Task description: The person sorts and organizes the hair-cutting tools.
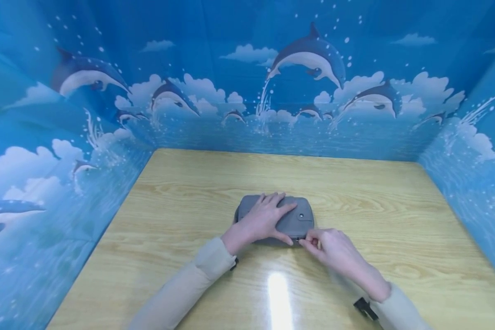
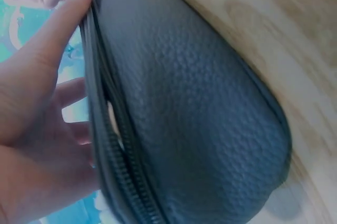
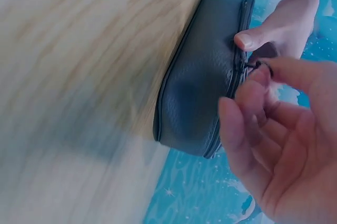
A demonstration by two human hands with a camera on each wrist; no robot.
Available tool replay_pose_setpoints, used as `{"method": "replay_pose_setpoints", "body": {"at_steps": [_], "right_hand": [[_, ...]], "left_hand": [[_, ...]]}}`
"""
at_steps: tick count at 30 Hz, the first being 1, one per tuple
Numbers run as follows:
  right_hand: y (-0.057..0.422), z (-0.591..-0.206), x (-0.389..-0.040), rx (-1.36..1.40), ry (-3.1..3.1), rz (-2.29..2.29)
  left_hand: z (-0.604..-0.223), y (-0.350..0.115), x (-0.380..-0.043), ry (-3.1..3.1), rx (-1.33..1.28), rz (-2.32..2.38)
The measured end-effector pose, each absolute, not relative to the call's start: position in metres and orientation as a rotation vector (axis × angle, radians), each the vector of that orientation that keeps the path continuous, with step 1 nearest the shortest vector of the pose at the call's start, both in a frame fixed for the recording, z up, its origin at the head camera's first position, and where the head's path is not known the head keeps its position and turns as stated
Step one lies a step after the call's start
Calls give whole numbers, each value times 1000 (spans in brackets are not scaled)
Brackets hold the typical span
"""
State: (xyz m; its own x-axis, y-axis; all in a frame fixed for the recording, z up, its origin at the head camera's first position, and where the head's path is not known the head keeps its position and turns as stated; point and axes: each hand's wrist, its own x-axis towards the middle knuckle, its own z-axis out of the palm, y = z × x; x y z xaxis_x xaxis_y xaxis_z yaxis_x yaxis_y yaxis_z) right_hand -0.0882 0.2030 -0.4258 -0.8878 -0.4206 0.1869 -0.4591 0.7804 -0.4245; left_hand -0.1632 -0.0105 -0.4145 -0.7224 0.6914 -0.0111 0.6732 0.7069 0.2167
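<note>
A grey grained-leather zip pouch [image 1: 295, 224] with a snap tab lies on the table in front of me. Spread across its top is my left hand [image 1: 263, 221], fingers extended and thumb at the near edge. My right hand [image 1: 338, 252] is at the near right corner, where thumb and finger pinch the zipper pull [image 3: 254, 65]. In the left wrist view, the zipper teeth [image 2: 126, 169] are parted along part of the side, with a narrow gap showing. What the pouch contains is hidden.
The pouch rests on a wood-grain table [image 1: 189, 197]. Blue dolphin-print cloth [image 1: 231, 59] walls off the back and both sides. A bright light reflection lies on the near part of the tabletop.
</note>
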Motion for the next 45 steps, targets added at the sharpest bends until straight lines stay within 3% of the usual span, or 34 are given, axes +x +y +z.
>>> {"method": "replay_pose_setpoints", "body": {"at_steps": [9,17,23,35,45], "right_hand": [[200,-420,-88,499,-2956,1034],[198,-422,-88,504,-2939,1085],[207,-422,-89,630,-2830,1025],[215,-430,-111,1160,-2360,567],[213,-437,-116,1178,-2364,540]], "left_hand": [[-410,3,-133,2932,1458,430],[-415,15,-125,2857,1312,597],[-413,16,-125,2815,1188,652],[-410,8,-120,2941,1057,503],[-415,6,-117,2906,1045,541]]}}
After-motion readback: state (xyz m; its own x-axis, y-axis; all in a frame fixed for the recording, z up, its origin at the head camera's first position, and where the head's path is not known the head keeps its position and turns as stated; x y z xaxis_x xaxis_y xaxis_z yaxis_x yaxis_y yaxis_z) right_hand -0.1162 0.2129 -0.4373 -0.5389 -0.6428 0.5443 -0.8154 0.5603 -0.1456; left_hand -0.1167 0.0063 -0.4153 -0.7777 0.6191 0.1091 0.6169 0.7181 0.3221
